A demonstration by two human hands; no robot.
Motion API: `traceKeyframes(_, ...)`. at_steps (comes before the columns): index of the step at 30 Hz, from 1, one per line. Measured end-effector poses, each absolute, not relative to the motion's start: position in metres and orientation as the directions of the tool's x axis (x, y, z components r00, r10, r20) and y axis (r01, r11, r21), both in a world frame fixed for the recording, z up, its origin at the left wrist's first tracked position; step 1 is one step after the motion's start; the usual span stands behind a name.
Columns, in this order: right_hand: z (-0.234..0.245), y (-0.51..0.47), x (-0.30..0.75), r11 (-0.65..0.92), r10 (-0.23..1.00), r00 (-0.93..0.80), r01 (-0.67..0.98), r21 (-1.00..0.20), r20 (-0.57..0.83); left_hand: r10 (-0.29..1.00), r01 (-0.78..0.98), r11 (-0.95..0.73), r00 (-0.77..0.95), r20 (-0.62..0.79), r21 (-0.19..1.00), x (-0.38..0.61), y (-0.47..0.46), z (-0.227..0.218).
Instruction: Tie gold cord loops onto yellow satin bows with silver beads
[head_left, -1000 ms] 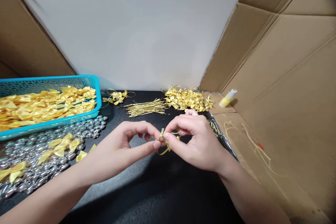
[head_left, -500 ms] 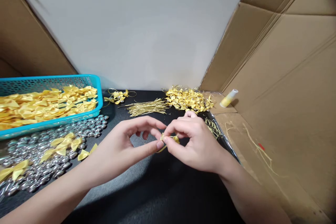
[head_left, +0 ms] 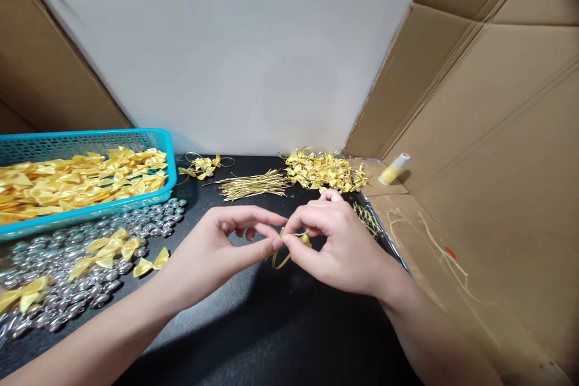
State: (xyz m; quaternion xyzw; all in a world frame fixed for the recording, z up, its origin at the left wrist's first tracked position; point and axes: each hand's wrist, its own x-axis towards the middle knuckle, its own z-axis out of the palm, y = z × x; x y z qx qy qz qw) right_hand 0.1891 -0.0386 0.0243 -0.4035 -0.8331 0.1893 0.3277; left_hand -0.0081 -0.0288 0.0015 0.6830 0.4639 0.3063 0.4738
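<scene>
Above the black tabletop (head_left: 271, 325), my left hand (head_left: 235, 238) and my right hand (head_left: 332, 244) meet fingertip to fingertip. Both pinch a thin gold elastic cord (head_left: 281, 264), whose loop hangs below the fingers. A yellow ribbon bow (head_left: 306, 240) on the cord shows partly under my right fingers; the rest of it is hidden. Behind the hands lies a bundle of gold cords (head_left: 256, 185). To its right is a heap of yellow bows with cords and silver beads (head_left: 323, 170).
At left a turquoise basket (head_left: 170, 163) holds many yellow bows. Silver beads (head_left: 85, 277) spread before it, with a few loose bows (head_left: 151, 262) among them. A yellow-white tube (head_left: 394, 169) stands on cardboard at right, near loose strings (head_left: 446, 253). Cardboard walls flank both sides.
The left hand has shifted slightly right, showing more of the loose bow beside the wrist. The cord loop hangs more openly below the fingertips. Both hands keep their pinch.
</scene>
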Motion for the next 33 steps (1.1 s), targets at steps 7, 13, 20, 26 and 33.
traceKeyframes(7,0.024,-0.040,0.191,0.613,0.790,-0.443,0.581,-0.535,0.424,0.936,0.282,-0.038,0.346,-0.065,0.959,-0.002,-0.029,-0.002)
traceKeyframes(13,0.023,-0.040,0.189,0.615,0.788,-0.453,0.591,-0.522,0.416,0.874,0.189,0.053,0.466,-0.137,0.980,-0.007,-0.021,-0.006)
traceKeyframes(20,0.022,-0.037,0.188,0.601,0.799,-0.442,0.582,-0.548,0.408,0.849,0.036,0.130,0.512,-0.130,0.991,-0.005,-0.020,-0.008)
traceKeyframes(26,0.018,-0.035,0.188,0.576,0.817,-0.402,0.602,-0.553,0.413,0.900,0.117,0.082,0.419,-0.124,0.990,-0.005,-0.020,-0.010)
traceKeyframes(33,0.019,-0.035,0.186,0.549,0.836,-0.390,0.605,-0.577,0.387,0.880,0.190,0.036,0.458,-0.121,0.981,-0.006,-0.022,-0.005)
